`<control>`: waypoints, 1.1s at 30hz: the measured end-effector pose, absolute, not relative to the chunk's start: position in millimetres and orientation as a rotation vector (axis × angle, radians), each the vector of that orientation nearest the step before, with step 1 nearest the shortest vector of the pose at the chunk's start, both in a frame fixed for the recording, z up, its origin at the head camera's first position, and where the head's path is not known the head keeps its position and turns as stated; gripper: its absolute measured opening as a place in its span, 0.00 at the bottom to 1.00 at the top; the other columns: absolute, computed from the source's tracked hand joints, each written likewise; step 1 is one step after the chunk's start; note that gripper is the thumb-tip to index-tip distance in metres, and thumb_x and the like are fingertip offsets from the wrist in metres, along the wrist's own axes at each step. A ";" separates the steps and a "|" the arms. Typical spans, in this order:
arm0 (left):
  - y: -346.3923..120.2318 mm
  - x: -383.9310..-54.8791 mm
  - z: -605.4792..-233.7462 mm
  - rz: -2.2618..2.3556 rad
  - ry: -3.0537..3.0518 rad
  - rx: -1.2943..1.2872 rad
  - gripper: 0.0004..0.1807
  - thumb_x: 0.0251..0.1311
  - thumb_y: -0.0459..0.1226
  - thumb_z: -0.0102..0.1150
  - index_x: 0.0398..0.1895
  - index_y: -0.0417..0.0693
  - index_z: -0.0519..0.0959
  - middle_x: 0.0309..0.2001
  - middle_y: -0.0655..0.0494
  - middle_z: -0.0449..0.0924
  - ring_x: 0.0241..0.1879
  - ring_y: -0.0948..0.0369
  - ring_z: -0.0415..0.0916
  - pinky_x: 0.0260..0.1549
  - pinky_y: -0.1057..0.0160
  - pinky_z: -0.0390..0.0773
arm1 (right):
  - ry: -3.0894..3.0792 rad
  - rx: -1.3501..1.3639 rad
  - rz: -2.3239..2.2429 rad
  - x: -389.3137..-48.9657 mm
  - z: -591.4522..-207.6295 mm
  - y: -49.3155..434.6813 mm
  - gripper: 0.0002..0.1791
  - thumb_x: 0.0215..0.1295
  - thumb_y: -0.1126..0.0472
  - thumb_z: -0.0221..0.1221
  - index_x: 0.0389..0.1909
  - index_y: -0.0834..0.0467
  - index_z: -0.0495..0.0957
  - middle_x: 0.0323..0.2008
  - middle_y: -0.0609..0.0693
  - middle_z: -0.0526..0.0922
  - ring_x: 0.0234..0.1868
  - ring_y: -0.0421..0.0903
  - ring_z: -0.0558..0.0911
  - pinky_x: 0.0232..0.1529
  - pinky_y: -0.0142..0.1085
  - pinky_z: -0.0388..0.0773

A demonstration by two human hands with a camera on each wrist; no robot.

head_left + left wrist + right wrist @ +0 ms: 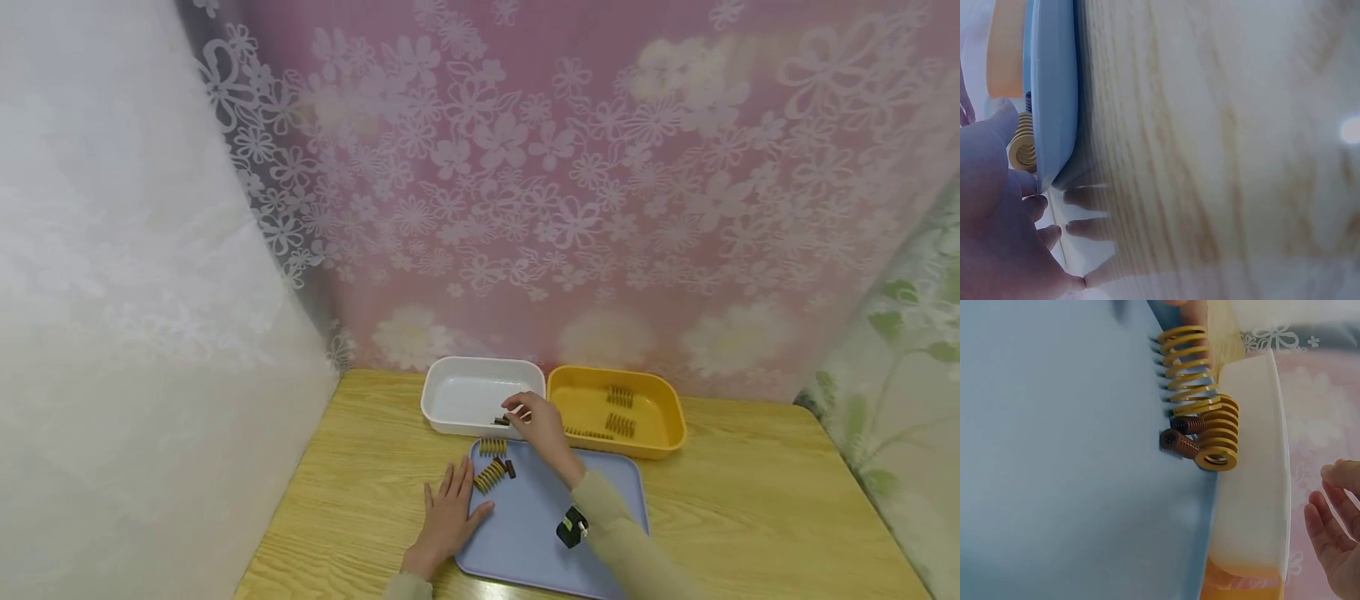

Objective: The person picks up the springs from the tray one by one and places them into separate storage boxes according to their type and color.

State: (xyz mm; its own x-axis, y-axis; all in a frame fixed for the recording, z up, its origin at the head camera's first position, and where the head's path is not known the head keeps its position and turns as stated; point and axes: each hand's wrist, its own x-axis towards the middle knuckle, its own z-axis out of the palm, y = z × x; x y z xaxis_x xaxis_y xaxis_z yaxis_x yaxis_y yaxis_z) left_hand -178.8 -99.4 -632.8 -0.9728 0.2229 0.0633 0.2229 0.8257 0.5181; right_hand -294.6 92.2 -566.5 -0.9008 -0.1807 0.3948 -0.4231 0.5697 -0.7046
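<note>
My right hand (pixel 536 421) hangs over the right front part of the white bin (pixel 480 362), its fingers loosely bent. In the right wrist view that hand (pixel 1341 519) shows nothing between thumb and fingers. Small dark springs (pixel 500 422) lie in the bin just below its fingertips. My left hand (pixel 450 512) rests at the left edge of the blue tray (pixel 525 533), fingers spread and thumb over the rim. By its fingertips, two yellow coil springs (pixel 490 476) lie on the tray, with two small brown springs (pixel 1179 444) beside them.
A yellow bin (pixel 671 417) holding several yellow springs (pixel 620 425) stands right beside the white bin. Both bins sit behind the tray on a wooden table (pixel 757 500). A floral curtain (pixel 600 208) hangs behind the table.
</note>
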 end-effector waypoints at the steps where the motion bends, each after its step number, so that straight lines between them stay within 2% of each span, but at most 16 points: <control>1: -99.6 -179.0 -633.8 -0.853 -3.003 -0.367 0.44 0.70 0.55 0.56 0.78 0.35 0.57 0.78 0.40 0.57 0.76 0.37 0.52 0.62 0.19 0.45 | -2.514 0.497 1.247 -292.0 -568.0 92.8 0.08 0.60 0.72 0.69 0.40 0.59 0.85 0.36 0.52 0.86 0.34 0.49 0.84 0.39 0.45 0.85; 7: -100.1 -179.2 -635.7 -0.852 -2.993 -0.372 0.45 0.70 0.55 0.56 0.78 0.35 0.57 0.78 0.40 0.57 0.76 0.37 0.52 0.62 0.19 0.45 | -2.462 0.523 1.243 -276.5 -579.0 96.3 0.08 0.59 0.72 0.70 0.38 0.60 0.86 0.36 0.52 0.87 0.33 0.46 0.84 0.35 0.39 0.84; 13: -100.2 -178.6 -635.3 -0.854 -2.988 -0.371 0.44 0.69 0.55 0.57 0.78 0.35 0.57 0.77 0.40 0.57 0.76 0.37 0.53 0.62 0.19 0.45 | -2.496 0.510 1.207 -262.0 -590.2 98.1 0.09 0.57 0.70 0.72 0.36 0.57 0.85 0.34 0.49 0.86 0.33 0.44 0.84 0.36 0.35 0.83; 22: -99.6 -179.9 -635.4 -0.846 -2.985 -0.369 0.44 0.70 0.55 0.56 0.78 0.35 0.58 0.77 0.40 0.57 0.76 0.36 0.52 0.62 0.20 0.45 | -2.540 0.511 1.217 -250.0 -611.2 101.5 0.14 0.52 0.76 0.72 0.38 0.60 0.85 0.35 0.51 0.87 0.32 0.46 0.84 0.34 0.35 0.83; 29: -99.3 -178.9 -634.9 -0.868 -2.978 -0.368 0.44 0.70 0.54 0.57 0.77 0.35 0.58 0.77 0.40 0.57 0.76 0.36 0.52 0.63 0.20 0.44 | -2.652 0.566 1.090 -245.1 -625.6 99.8 0.18 0.46 0.72 0.76 0.39 0.60 0.85 0.35 0.51 0.85 0.30 0.44 0.81 0.32 0.33 0.78; 33: -99.0 -179.0 -634.8 -0.847 -2.963 -0.380 0.44 0.69 0.54 0.58 0.77 0.34 0.59 0.77 0.39 0.59 0.75 0.36 0.54 0.62 0.19 0.46 | -2.702 0.585 1.074 -243.8 -627.5 98.6 0.18 0.46 0.71 0.77 0.40 0.60 0.85 0.35 0.50 0.83 0.31 0.43 0.80 0.32 0.34 0.77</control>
